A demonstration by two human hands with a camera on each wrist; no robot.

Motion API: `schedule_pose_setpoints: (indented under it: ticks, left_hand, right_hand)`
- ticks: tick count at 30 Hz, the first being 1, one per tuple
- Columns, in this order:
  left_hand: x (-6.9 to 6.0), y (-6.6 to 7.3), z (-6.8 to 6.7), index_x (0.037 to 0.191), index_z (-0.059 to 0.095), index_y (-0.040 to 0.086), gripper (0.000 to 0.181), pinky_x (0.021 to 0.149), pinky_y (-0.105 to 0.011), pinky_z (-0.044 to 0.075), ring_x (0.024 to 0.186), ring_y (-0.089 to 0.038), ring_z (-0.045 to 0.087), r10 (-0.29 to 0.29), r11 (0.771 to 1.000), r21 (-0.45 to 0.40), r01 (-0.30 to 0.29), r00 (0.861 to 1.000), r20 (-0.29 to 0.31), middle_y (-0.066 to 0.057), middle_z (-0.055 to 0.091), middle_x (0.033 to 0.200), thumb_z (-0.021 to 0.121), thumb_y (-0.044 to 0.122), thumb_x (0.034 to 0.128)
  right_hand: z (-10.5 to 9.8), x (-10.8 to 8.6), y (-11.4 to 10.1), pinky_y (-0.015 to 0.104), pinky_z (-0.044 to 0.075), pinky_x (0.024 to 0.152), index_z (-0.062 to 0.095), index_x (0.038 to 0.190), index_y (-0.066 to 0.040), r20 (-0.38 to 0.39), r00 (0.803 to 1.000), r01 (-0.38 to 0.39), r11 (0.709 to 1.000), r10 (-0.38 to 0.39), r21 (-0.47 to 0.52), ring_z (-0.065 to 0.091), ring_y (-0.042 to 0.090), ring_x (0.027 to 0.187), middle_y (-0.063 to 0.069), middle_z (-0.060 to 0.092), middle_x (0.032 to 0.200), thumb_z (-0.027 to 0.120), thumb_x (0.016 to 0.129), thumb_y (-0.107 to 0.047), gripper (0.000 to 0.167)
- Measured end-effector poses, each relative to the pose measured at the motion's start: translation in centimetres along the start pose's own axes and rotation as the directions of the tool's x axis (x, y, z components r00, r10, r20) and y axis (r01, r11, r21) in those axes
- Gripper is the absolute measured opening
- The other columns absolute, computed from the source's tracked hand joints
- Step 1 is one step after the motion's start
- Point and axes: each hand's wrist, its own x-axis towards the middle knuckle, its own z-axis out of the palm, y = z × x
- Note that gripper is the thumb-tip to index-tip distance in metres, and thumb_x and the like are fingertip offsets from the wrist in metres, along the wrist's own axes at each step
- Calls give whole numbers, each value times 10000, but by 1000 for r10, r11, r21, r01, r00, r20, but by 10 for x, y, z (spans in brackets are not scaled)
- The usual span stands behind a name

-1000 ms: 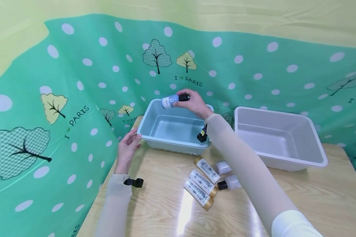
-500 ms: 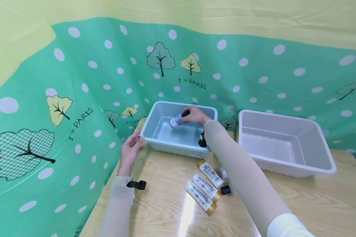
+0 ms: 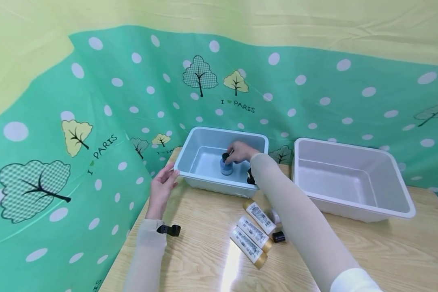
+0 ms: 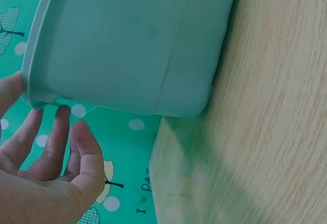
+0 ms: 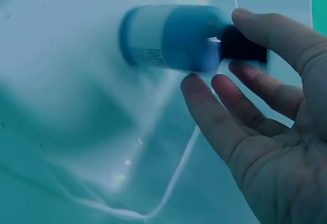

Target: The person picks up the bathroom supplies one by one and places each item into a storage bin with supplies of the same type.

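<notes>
My left hand (image 3: pixel 161 190) pinches the near left corner of the light blue tub (image 3: pixel 219 184). In the left wrist view, the hand's (image 4: pixel 53 168) thumb lies on the rim and fingertips touch its underside. Inside the tub, my right hand (image 3: pixel 241 151) holds a blue bottle (image 3: pixel 226 167) by its black cap, bottle upright at the tub's floor. The right wrist view shows the thumb of that hand (image 5: pixel 271 106) on the cap, with fingertips on the other side of the slightly blurred bottle (image 5: pixel 179 37).
A grey tub (image 3: pixel 350 205) stands to the right. Three white tubes with gold caps (image 3: pixel 260 218) lie in front of the blue tub. Beside them, a pale jar (image 3: pixel 275 216) and a black-capped bottle (image 3: pixel 278 237) are partly hidden by my right sleeve.
My right hand has lowered the blue bottle from above the tub to its floor and turned it from tilted to upright. My left hand keeps its hold on the corner.
</notes>
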Motion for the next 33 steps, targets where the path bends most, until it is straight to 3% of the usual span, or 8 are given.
schedule_pose_setpoints:
  ticks: [6, 9, 13, 20, 27, 31, 33]
  left_hand:
    - [0, -1, 2, 1399, 595, 171, 506, 917, -392, 546, 1100, -169, 616, 18, 1000, 1, -18, 1000, -12, -106, 636, 1282, 732, 316, 935]
    - [-1, -1, 3, 1406, 591, 177, 523, 895, -357, 552, 1107, -169, 615, 13, 1000, 4, -13, 1000, -10, -94, 638, 1278, 735, 333, 928]
    - [0, 0, 3, 1408, 588, 183, 524, 859, -309, 560, 1110, -180, 616, 13, 1000, 9, -13, 1000, -14, -95, 635, 1279, 734, 338, 930]
    - [1, -2, 1, 1415, 583, 212, 535, 934, -373, 539, 1151, -175, 597, -12, 1000, 23, 12, 1000, -18, -83, 620, 1316, 727, 371, 925]
    - [1, -2, 0, 1417, 581, 213, 544, 931, -379, 546, 1218, -288, 575, -5, 1000, 21, 5, 1000, -21, -77, 628, 1293, 726, 387, 923]
    - [0, -1, 0, 1422, 574, 224, 542, 990, -470, 507, 1223, -276, 570, -8, 1000, 23, 9, 1000, -18, -75, 623, 1304, 716, 396, 928]
    - [-1, -1, 1, 1425, 570, 235, 543, 1006, -489, 493, 1217, -246, 571, -15, 1000, 27, 15, 1000, -16, -69, 618, 1318, 713, 401, 929]
  right_hand:
    - [-16, -17, -13, 359, 549, 874, 585, 1345, -6, 23, 999, 45, 994, -43, -95, 635, 252, 1037, 169, 605, 1273, 755, 899, -176, 507]
    - [-28, -30, -23, 373, 541, 903, 563, 1372, -24, 28, 996, 81, 994, -79, -71, 618, 268, 1084, 189, 582, 1319, 739, 913, -174, 514]
    - [-41, -56, -37, 378, 540, 905, 574, 1359, -66, -44, 987, 156, 987, -157, -20, 594, 271, 1131, 158, 587, 1311, 728, 926, -182, 474]
    - [-49, -111, -39, 372, 525, 932, 602, 1320, -80, -240, 924, 331, 937, -298, 109, 601, 215, 1122, 57, 631, 1227, 740, 925, -198, 435]
    - [-41, -170, -28, 370, 537, 928, 590, 1339, -89, -367, 857, 451, 871, -362, 195, 629, 211, 1074, 52, 630, 1224, 754, 925, -187, 456]
    - [-28, -199, -19, 360, 550, 922, 592, 1334, -81, -410, 834, 488, 840, -369, 237, 629, 254, 1088, 57, 624, 1234, 759, 917, -142, 453]
    - [-20, -212, -13, 369, 550, 926, 590, 1332, -87, -421, 833, 491, 829, -358, 267, 624, 285, 1101, 55, 619, 1244, 756, 919, -131, 448]
